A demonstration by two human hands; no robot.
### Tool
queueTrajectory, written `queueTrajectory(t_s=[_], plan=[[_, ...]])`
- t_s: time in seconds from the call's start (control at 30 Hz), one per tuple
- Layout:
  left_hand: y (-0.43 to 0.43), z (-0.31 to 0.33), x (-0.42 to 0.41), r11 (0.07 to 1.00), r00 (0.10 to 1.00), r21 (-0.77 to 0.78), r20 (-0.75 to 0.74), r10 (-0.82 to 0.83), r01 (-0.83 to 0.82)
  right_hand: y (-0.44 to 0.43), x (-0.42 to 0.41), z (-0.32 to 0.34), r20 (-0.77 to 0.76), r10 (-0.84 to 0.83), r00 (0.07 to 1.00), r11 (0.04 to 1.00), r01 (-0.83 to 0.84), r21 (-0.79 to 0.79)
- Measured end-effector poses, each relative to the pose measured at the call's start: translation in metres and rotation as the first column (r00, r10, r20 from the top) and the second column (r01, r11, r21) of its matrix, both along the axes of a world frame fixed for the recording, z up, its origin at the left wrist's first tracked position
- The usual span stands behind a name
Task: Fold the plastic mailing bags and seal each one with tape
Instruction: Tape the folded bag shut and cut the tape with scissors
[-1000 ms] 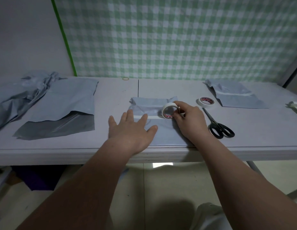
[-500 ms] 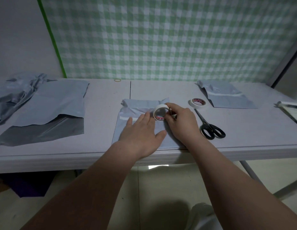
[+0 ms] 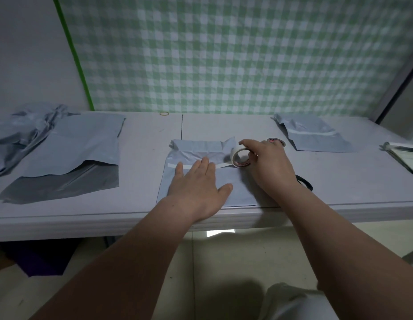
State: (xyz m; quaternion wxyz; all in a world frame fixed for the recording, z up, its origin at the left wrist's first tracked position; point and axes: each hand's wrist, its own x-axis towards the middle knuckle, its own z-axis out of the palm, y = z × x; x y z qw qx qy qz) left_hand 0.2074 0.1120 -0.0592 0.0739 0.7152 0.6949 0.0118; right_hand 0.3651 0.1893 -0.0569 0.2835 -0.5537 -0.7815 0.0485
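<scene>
**While the left hand (image 3: 198,188) presses a folded mailing bag (image 3: 237,192) flat, the right hand (image 3: 270,167) holds a roll of tape (image 3: 240,157) on it**

Seen from above, the grey bag lies in the middle of a pale table (image 3: 140,158), right at its near edge. The bag's top is folded down toward the person. The left hand rests palm down on the bag with its fingers straight and slightly spread. Its fingertips lie over a white tape strip (image 3: 172,165) that runs across the edge of the fold. The right hand has its fingers curled round the roll of tape, which stands on edge at the right side of the bag. The strip leads from the roll leftward under the left fingers.

Just behind the right hand, a second roll (image 3: 275,141) lies flat. The black handles of scissors (image 3: 304,182) show beside the right wrist. Farther right sits a taped bag (image 3: 316,139), already folded. On the left are flat unfolded bags (image 3: 80,153), with crumpled bags (image 3: 20,137) beyond them. A rubber band (image 3: 164,113) lies at the table's back edge, below a green checked sheet (image 3: 224,54).
</scene>
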Motion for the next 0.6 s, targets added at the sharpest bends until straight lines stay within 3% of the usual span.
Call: queueTrajectory(t_s=[0.3, 0.47, 0.6], plan=[[0.003, 0.004, 0.001, 0.999, 0.999, -0.048, -0.039, -0.007, 0.005, -0.012, -0.006, 0.007, 0.177, -0.075, 0.981, 0.997, 0.068, 0.043], [0.003, 0.004, 0.006, 0.997, 0.995, -0.071, -0.099, 0.0, -0.007, -0.013, -0.009, 0.005, 0.192, -0.076, 0.979, 0.996, 0.065, 0.064], [0.001, 0.007, 0.01, 0.998, 0.993, -0.06, -0.117, 0.018, -0.025, -0.013, -0.01, 0.002, 0.119, -0.054, 0.991, 0.998, 0.049, 0.046]])
